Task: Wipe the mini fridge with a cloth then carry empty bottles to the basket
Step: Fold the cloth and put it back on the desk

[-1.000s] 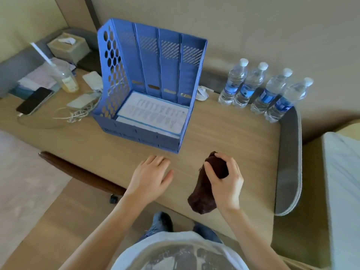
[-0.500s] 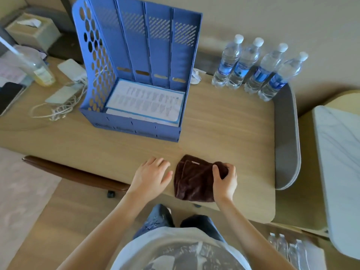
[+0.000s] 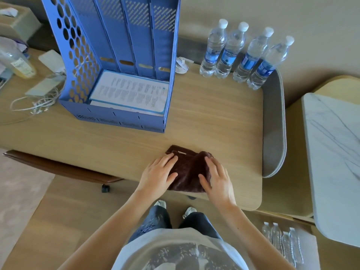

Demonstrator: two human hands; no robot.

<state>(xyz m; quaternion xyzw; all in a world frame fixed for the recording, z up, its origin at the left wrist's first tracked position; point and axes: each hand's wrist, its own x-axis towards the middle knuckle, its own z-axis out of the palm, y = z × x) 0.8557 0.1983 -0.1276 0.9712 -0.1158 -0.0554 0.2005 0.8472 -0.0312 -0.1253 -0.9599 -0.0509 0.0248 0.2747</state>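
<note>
Brown cloth lies folded flat on the wooden desk, close to its near edge; the left hand rests on its left part and the right hand on its right part, both with fingers straight, pressing down rather than clutching; the cloth's middle shows between them; four capped water bottles stand in a row at the desk's far right corner, well apart from the cloth; a blue file rack stands left of them
</note>
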